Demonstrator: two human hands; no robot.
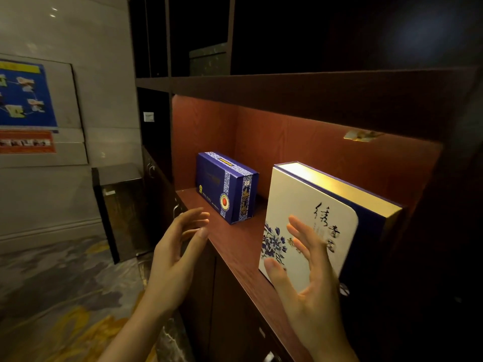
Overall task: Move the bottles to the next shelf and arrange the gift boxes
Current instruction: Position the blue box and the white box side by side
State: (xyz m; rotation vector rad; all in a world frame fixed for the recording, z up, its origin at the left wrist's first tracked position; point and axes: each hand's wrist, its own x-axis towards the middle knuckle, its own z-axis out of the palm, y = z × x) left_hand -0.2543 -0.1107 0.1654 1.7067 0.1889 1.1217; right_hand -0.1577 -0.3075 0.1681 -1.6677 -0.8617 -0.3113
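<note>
Reddish-brown shelf board [236,248] crossed the middle of the frame, and nearest the camera both hands were spread and held nothing: the left hand [177,246] hovered at the shelf's front edge, the right hand [311,283] lay over the lower front of the white gift box [300,205], though contact could not be judged. That box stood upright on the shelf at centre right. Farther back to its left stood the blue gift box [224,186], well apart from it, and a blue poster [23,95] hung on the wall at upper left.
</note>
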